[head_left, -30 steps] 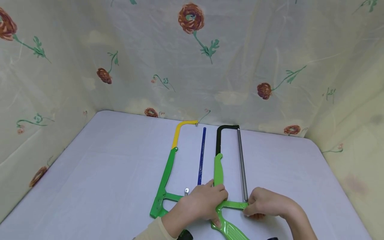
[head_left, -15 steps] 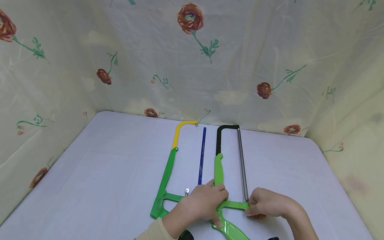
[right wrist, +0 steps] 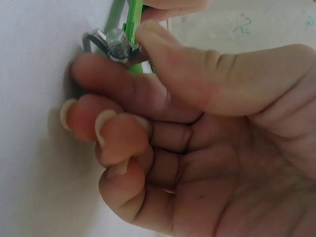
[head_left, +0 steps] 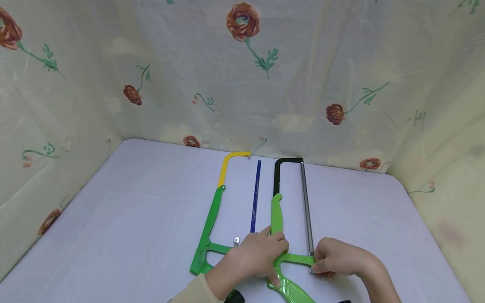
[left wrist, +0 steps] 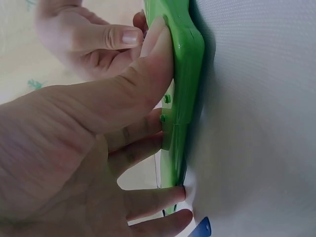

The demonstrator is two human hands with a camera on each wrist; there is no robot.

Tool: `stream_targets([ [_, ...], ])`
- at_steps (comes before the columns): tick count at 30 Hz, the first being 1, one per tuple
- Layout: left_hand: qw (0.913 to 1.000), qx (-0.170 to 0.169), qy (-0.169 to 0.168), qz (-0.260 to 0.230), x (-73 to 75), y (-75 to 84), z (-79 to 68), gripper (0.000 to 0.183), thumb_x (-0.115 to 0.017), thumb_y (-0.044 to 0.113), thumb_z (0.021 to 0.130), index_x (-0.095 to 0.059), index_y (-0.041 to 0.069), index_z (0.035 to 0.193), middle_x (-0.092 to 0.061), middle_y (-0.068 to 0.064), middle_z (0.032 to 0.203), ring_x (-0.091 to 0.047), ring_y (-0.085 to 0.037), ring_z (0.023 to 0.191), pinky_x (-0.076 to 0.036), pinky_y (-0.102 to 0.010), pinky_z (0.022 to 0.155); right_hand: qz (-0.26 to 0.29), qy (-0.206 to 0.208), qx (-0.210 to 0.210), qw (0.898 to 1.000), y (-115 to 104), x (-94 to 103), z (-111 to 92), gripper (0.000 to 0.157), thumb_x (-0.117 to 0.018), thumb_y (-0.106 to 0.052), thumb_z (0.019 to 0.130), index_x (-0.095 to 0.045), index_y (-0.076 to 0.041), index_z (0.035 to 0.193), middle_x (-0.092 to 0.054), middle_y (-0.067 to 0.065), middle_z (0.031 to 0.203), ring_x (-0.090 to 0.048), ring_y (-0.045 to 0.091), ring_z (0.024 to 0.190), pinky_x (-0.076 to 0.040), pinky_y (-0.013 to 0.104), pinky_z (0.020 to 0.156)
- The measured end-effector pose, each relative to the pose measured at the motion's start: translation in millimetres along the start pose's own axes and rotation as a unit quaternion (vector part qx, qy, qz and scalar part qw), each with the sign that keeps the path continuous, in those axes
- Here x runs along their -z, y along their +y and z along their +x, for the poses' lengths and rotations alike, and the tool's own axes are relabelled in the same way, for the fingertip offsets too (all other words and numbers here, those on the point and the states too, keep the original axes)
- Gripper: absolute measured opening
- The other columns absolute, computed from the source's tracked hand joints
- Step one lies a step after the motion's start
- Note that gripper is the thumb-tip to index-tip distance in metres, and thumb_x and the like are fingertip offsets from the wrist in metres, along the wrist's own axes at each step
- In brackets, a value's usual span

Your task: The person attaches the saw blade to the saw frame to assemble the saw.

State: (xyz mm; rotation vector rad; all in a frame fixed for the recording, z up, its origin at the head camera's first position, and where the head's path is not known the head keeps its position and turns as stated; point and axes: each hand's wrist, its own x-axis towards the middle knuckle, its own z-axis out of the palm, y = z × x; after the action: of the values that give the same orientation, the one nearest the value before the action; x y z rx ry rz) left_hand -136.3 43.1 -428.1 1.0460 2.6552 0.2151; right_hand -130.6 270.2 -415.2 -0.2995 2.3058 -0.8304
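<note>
A hacksaw with a light green handle (head_left: 291, 290) and a black front frame (head_left: 277, 176) lies flat on the table. A grey blade (head_left: 307, 210) runs along its right side. My left hand (head_left: 255, 256) holds the green frame near the handle; in the left wrist view the thumb lies on one side of the green part (left wrist: 190, 64) and fingers on the other. My right hand (head_left: 339, 256) is at the blade's near end. Seen from the right wrist, its thumb and forefinger pinch a metal wing nut (right wrist: 98, 39) on a threaded bolt (right wrist: 119, 44). The fingertips partly hide the nut.
Left of it lies a second hacksaw frame (head_left: 212, 214), dark green and yellow, partly under my left forearm. A loose blue blade (head_left: 255, 195) lies between the two saws. Flowered cloth (head_left: 295, 84) surrounds the white table (head_left: 144, 219).
My right fingers have shifted slightly at the wing nut, and a small metal bit now shows beside their tips. The left hand and the saws have stayed in place.
</note>
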Motion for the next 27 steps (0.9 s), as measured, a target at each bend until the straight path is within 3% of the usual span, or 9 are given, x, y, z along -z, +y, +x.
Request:
stream_targets([
  [7,1.0,0.001,0.008,0.002,1.4,-1.2,-0.8,0.072,-0.085,0.058,0.06,-0.062,0.03,0.122,-0.058,0.013,0.126,-0.046,-0.038,0.14,-0.054,-0.045,0.099,-0.029,0.016,0.004,0.999,-4.6,0.3,0.5,0.026,-0.072,-0.009,0.082,-0.062,0.0,0.06,-0.053,-0.002,0.054,-0.041,0.011,0.051,-0.031,0.021,0.048],
  [12,1.0,-0.002,0.0,-0.003,-1.1,0.4,1.7,0.071,-0.085,0.057,0.061,-0.061,0.031,0.123,-0.057,0.014,0.126,-0.045,-0.036,0.141,-0.054,-0.046,0.099,-0.012,0.021,-0.011,1.0,2.5,-2.3,0.7,0.026,-0.07,-0.013,0.078,-0.059,-0.005,0.056,-0.05,-0.005,0.051,-0.038,0.009,0.048,-0.028,0.021,0.047],
  [17,1.0,-0.003,-0.004,0.008,-4.3,4.4,3.9,0.071,-0.084,0.059,0.062,-0.059,0.033,0.123,-0.056,0.016,0.129,-0.046,-0.034,0.14,-0.054,-0.045,0.099,0.098,-0.009,0.007,0.995,24.2,-2.9,-3.2,0.034,-0.067,-0.016,0.083,-0.06,0.01,0.063,-0.054,-0.005,0.052,-0.045,0.006,0.046,-0.04,0.02,0.046],
  [22,0.9998,0.002,-0.003,0.021,-3.5,2.6,2.1,0.072,-0.085,0.059,0.06,-0.06,0.032,0.122,-0.057,0.015,0.126,-0.048,-0.033,0.139,-0.054,-0.044,0.099,0.22,-0.067,0.045,0.972,39.2,-2.9,1.8,0.038,-0.063,-0.013,0.09,-0.062,0.023,0.08,-0.062,-0.004,0.058,-0.054,0.002,0.046,-0.049,0.019,0.047],
  [27,0.9999,-0.001,0.0,0.017,0.6,-1.7,0.3,0.07,-0.085,0.058,0.062,-0.06,0.031,0.122,-0.057,0.015,0.124,-0.048,-0.034,0.138,-0.055,-0.043,0.098,0.261,-0.092,0.074,0.958,44.4,-1.9,9.4,0.039,-0.061,-0.01,0.091,-0.058,0.028,0.082,-0.066,-0.005,0.058,-0.06,0.002,0.049,-0.051,0.019,0.047],
])
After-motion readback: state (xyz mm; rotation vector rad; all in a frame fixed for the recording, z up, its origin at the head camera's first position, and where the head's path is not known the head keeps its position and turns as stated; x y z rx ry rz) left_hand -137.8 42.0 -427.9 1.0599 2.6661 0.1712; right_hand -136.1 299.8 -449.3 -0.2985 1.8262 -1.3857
